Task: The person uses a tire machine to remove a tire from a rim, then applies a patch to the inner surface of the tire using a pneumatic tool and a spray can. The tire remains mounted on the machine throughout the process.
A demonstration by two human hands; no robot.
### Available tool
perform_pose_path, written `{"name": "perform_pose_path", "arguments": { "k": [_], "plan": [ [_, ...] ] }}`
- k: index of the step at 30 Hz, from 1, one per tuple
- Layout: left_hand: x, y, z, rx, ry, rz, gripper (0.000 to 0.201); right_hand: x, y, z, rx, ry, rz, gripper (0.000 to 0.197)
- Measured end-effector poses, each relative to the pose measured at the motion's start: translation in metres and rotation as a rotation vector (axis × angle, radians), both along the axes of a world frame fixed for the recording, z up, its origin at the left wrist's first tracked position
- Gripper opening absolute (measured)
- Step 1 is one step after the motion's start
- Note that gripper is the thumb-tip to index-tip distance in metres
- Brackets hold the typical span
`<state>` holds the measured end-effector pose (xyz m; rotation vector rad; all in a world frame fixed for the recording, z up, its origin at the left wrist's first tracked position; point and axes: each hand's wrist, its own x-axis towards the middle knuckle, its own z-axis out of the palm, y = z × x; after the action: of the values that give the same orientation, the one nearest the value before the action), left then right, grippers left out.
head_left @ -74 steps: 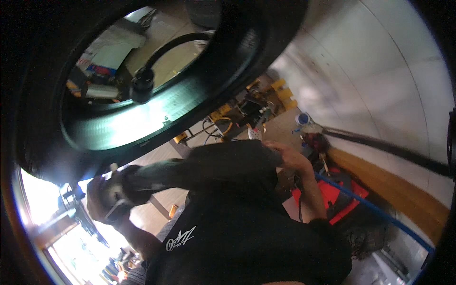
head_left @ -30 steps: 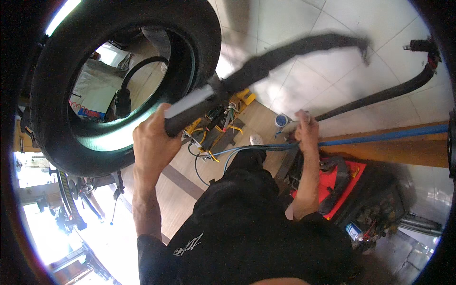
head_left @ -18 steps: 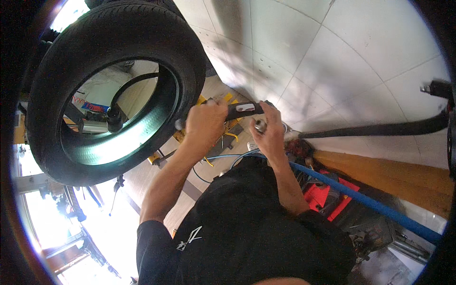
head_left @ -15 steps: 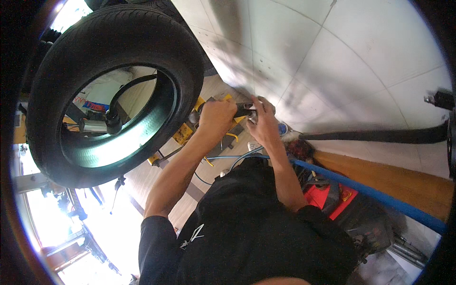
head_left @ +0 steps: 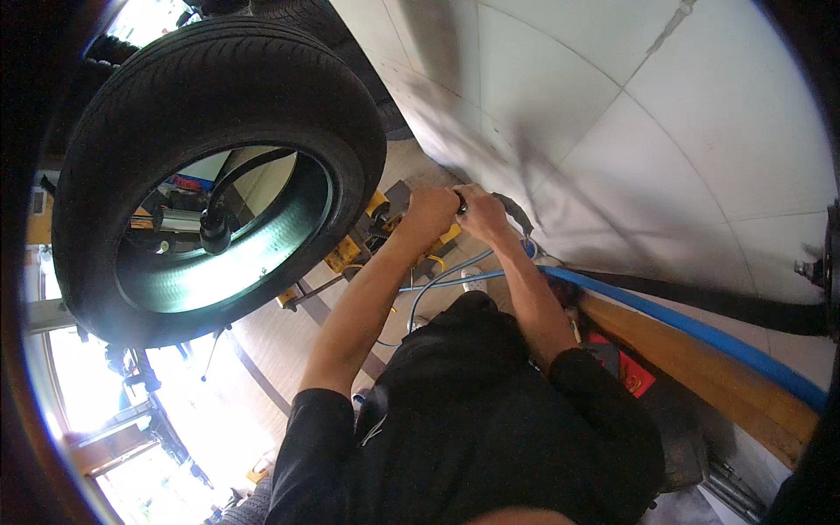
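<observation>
My left hand (head_left: 433, 214) is closed in a fist in front of me, and my right hand (head_left: 479, 213) is closed right against it. Between them shows a bit of a dark, cylinder-like tool (head_left: 461, 203); the fingers cover most of it, so its kind cannot be made out. A black band-like piece (head_left: 516, 213) sticks out past my right hand, near the wall. To the left of my hands a large black tire (head_left: 227, 96) stands raised and tilted. Inside its ring, a black lamp head (head_left: 214, 234) on a curved neck sits by the brightly lit inner wall.
Yellow-and-black machine parts (head_left: 343, 254) stand below the tire. A white tiled wall (head_left: 560, 114) rises on the right. A thick blue hose (head_left: 682, 319) crosses at right beside a black strap (head_left: 744, 302). A red object (head_left: 634, 376) lies below it. More tires (head_left: 315, 26) stand behind.
My hands have come closer together and now cover most of the dark tool, which showed more before. A black band-like piece has come into sight beyond my right hand. The view has shifted slightly.
</observation>
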<state>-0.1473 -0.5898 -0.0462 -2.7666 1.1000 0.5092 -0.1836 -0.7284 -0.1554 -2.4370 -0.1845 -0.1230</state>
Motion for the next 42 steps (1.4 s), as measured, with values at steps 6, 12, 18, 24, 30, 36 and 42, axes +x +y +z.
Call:
{"name": "perform_pose_path", "arguments": {
  "k": [6, 12, 18, 24, 30, 36, 42],
  "plan": [
    [-0.019, 0.054, 0.022, -0.37, -0.271, 0.248, 0.031, 0.028, 0.003, -0.034, -0.102, 0.271, -0.005, 0.054],
    [-0.13, 0.169, -0.016, -0.407, 0.264, 0.776, 0.037, 0.046, 0.005, -0.068, -0.119, 0.363, 0.048, 0.06],
    [-0.291, 0.257, -0.11, -0.261, 0.508, 1.064, 0.031, 0.057, 0.001, -0.083, -0.116, 0.413, -0.001, 0.062],
    [-0.348, 0.247, -0.128, -0.337, 0.735, 1.176, 0.039, 0.069, 0.016, -0.082, -0.261, 0.553, 0.221, 0.062],
    [-0.334, 0.247, -0.11, -0.352, 0.733, 1.217, 0.039, 0.06, 0.037, -0.096, -0.249, 0.484, 0.356, 0.073],
    [-0.32, 0.26, -0.108, -0.366, 0.73, 1.189, 0.039, 0.054, 0.032, -0.132, -0.216, 0.372, 0.356, 0.081],
    [-0.264, 0.262, -0.141, -0.494, 0.726, 1.061, 0.039, 0.04, 0.015, -0.123, 0.124, 0.511, -0.339, 0.044]
  ]
}}
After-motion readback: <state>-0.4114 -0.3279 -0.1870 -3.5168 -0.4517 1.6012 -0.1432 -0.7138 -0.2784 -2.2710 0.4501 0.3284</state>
